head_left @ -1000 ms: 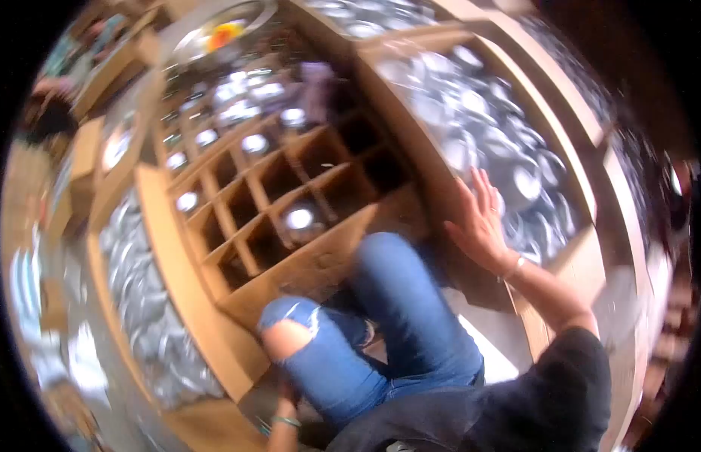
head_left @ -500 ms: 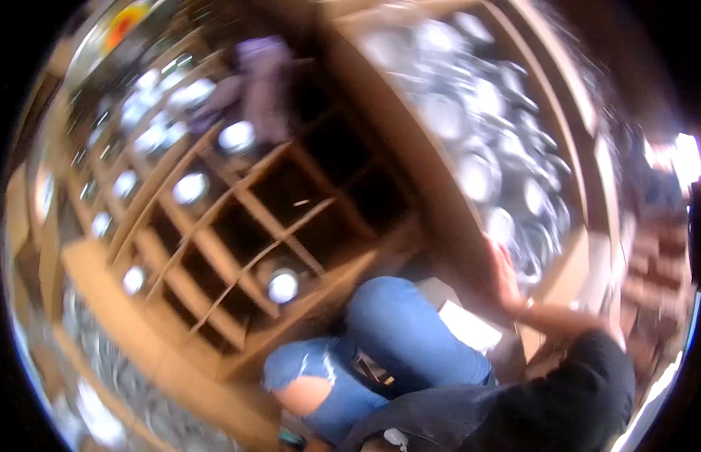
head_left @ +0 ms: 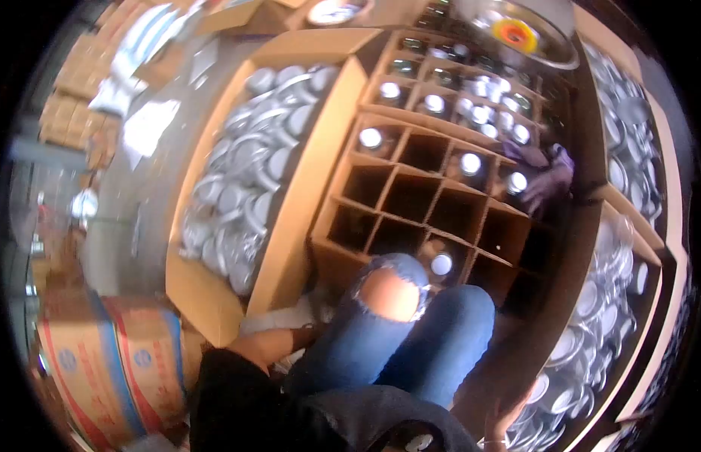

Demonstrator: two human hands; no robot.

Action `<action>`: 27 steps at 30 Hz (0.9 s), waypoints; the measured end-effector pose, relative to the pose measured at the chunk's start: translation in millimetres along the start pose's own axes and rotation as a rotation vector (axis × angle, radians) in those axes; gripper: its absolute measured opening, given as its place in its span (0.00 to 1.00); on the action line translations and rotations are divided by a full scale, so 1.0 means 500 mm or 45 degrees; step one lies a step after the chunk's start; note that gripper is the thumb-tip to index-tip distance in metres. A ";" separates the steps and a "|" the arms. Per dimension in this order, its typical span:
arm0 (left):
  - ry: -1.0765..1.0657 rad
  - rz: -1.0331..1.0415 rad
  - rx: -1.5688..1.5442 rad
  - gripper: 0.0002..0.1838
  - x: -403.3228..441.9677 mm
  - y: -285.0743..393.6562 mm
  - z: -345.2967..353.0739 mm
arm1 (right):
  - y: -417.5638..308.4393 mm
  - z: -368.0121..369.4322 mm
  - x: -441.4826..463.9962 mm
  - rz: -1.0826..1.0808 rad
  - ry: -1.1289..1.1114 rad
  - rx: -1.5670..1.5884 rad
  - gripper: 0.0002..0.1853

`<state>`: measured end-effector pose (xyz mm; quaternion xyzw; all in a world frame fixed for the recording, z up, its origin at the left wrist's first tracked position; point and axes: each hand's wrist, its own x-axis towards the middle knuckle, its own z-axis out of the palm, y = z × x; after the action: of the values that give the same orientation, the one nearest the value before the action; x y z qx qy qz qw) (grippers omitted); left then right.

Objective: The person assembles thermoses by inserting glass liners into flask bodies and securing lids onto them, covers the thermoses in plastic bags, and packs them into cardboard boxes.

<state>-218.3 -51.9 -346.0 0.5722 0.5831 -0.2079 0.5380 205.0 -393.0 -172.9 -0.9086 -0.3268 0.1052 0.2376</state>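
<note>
My right hand point(head_left: 505, 413) is at the bottom edge of the view, against the wall of the long right-hand carton point(head_left: 555, 340). Its fingers look stretched out, with nothing seen in them. That carton holds many grey, round-topped, partly clear pieces point(head_left: 587, 297). Only the wrist of my left hand point(head_left: 301, 337) shows beside my knee; its fingers are hidden. In front of my knees stands a divided cardboard box point(head_left: 343, 260). White-capped bottles point(head_left: 471, 163) fill some of its cells. A purple glove-like thing point(head_left: 550, 181) lies over the right-hand cells.
To the left, another long carton point(head_left: 186, 260) holds similar grey pieces point(head_left: 252, 166). A metal bowl point(head_left: 557, 45) with an orange-yellow thing point(head_left: 514, 35) sits at the back. Printed cartons point(head_left: 109, 369) stand at lower left. Further right is another carton of grey pieces point(head_left: 629, 128).
My view has swung left, bringing the left carton and floor into sight. My right hand now appears lower in view, still by the right carton. My left forearm has come into view.
</note>
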 end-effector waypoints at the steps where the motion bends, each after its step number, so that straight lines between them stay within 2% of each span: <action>1: 0.009 0.029 -0.003 0.22 -0.002 -0.004 0.005 | 0.017 0.006 0.016 -0.066 -0.010 0.021 0.53; 4: 0.022 0.167 -0.027 0.23 -0.010 -0.015 -0.005 | 0.002 -0.006 0.002 -0.178 0.048 0.140 0.51; 5: 0.071 0.292 -0.100 0.23 -0.011 -0.013 -0.024 | -0.010 -0.002 -0.007 -0.191 0.052 0.141 0.51; 6: 0.246 0.535 -0.169 0.23 -0.022 -0.008 -0.048 | -0.010 0.001 -0.006 -0.182 0.046 0.149 0.49; 8: 1.110 1.198 0.107 0.19 -0.123 0.089 -0.150 | -0.004 -0.004 -0.001 -0.232 0.055 0.207 0.46; 9: 1.528 1.022 0.666 0.21 -0.236 0.144 -0.191 | -0.014 -0.004 -0.008 -0.252 0.069 0.198 0.46; 11: 1.754 0.763 0.604 0.34 -0.328 0.154 -0.258 | -0.035 -0.015 -0.004 -0.204 0.044 0.184 0.45; 14: 1.694 0.644 0.456 0.30 -0.305 0.020 -0.285 | -0.025 -0.013 -0.002 -0.268 0.082 0.188 0.45; 16: 1.282 0.452 0.690 0.24 -0.318 -0.022 -0.284 | -0.003 -0.003 0.005 -0.314 0.103 0.184 0.46; 17: 1.287 0.461 0.695 0.24 -0.321 -0.025 -0.286 | 0.006 0.001 0.011 -0.349 0.111 0.179 0.46; 19: 1.353 0.420 0.712 0.17 -0.319 -0.019 -0.283 | 0.011 0.006 0.004 -0.369 0.127 0.166 0.46; 25: 1.220 0.493 0.674 0.15 -0.344 -0.057 -0.290 | 0.010 0.001 -0.002 -0.289 0.107 0.087 0.45; 27: 1.213 0.612 0.704 0.16 -0.345 -0.088 -0.290 | 0.011 0.004 -0.002 -0.282 0.117 0.063 0.45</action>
<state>-354.4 -15.2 -164.6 0.8368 0.5387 0.0550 0.0806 206.5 -396.7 -177.2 -0.8647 -0.4115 0.0447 0.2847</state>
